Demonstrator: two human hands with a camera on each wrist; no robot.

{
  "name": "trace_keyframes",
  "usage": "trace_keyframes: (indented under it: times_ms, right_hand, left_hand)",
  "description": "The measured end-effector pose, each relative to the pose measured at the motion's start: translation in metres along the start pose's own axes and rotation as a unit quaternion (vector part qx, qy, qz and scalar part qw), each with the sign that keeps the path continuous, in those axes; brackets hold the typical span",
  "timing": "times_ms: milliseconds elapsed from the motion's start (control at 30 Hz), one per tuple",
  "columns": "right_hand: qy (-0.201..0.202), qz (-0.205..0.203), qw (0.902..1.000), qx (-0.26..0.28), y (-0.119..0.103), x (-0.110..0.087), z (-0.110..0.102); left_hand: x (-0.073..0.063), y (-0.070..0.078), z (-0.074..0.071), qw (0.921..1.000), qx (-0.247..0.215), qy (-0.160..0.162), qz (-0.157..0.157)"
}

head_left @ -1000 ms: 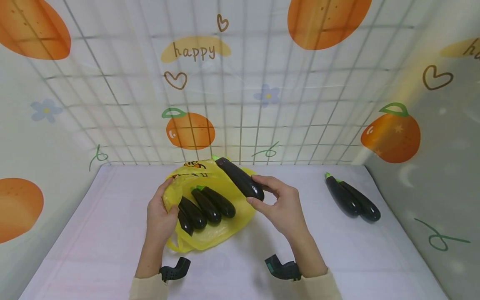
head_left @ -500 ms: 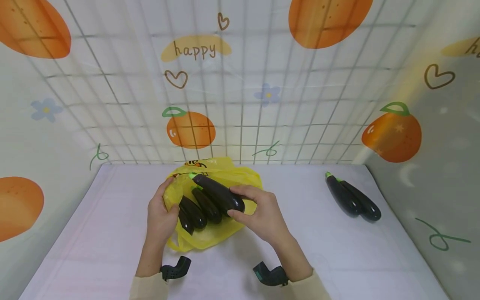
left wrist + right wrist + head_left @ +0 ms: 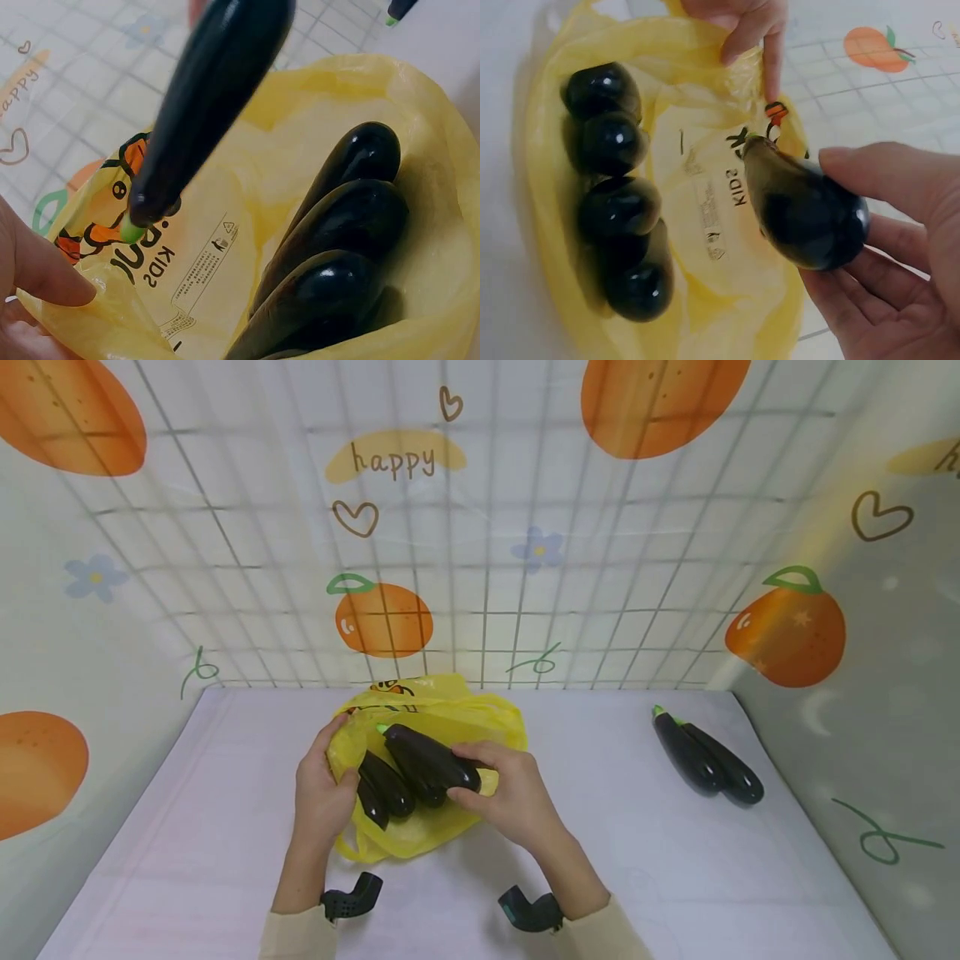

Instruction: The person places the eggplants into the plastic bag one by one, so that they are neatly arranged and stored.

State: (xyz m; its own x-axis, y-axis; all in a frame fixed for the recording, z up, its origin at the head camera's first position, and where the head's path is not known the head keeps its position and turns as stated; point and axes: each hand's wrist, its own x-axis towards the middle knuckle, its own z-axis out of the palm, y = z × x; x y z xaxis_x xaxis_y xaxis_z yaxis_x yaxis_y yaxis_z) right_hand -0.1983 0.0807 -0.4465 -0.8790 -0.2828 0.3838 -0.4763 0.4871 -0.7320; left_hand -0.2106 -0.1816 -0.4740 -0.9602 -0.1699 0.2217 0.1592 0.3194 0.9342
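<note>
My left hand (image 3: 324, 781) grips the left edge of a yellow plastic bag (image 3: 405, 847), thumb inside the mouth, holding it open. My right hand (image 3: 517, 789) pinches the round end of a dark purple eggplant (image 3: 423, 753) between thumb and fingers. Its green stem end points away to the upper left, over the bag's mouth. Several more eggplants (image 3: 615, 210) lie side by side in the bag; in the head view the held one overlaps some of them. In the left wrist view, the held eggplant (image 3: 210, 97) slants above printed lettering.
Two more eggplants (image 3: 705, 760) lie together at the right of the white table (image 3: 637, 860). Behind the table stands a wire grid (image 3: 600, 610) covered by a sheet printed with oranges and hearts. Each wrist wears a black camera mount (image 3: 352, 896).
My right hand has moved left and slightly down, carrying the eggplant from the bag's upper right to over the others in it. My left hand has stayed on the bag's edge.
</note>
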Motion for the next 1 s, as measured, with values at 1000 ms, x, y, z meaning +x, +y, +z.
trace_keyframes:
  times_ms: [1000]
  right_hand:
    - [0.059, 0.093, 0.993, -0.04, 0.044, 0.006, 0.011]
  left_hand:
    - [0.0, 0.002, -0.001, 1.0, -0.007, -0.004, 0.005]
